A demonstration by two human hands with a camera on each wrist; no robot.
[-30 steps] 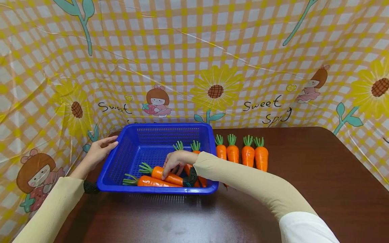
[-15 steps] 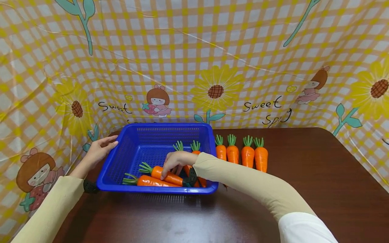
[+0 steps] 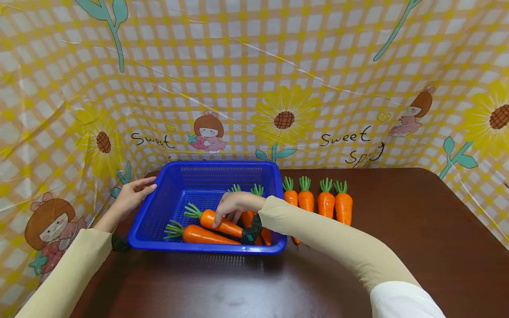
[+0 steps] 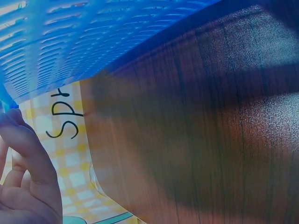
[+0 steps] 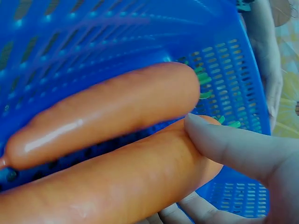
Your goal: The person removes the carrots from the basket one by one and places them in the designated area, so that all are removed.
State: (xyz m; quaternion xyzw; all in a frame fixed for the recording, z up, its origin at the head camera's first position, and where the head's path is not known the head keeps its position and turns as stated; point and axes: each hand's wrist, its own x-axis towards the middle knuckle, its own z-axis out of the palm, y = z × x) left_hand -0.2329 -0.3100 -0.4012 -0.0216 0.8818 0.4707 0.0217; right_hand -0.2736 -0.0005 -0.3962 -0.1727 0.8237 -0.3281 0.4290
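Inside the blue plastic basket, my right hand pinches an orange carrot whose green top points left. The right wrist view shows my thumb across the thick end of this carrot, with fingers beneath it. Close by lies another carrot, along the basket's near wall. At the basket's left rim, my left hand touches the edge with relaxed thumb and fingers. Two more carrots stand at the basket's right side, their green tops showing and their bodies partly behind my right hand.
Several carrots lie side by side on the brown table, right of the basket, tops toward the back. My right sleeve hides their lower ends. A checked cloth with printed flowers hangs behind and at both sides.
The pinched carrot has risen slightly away from the carrot along the near wall, and my right hand has shifted a little with it. The left hand stays at the rim.
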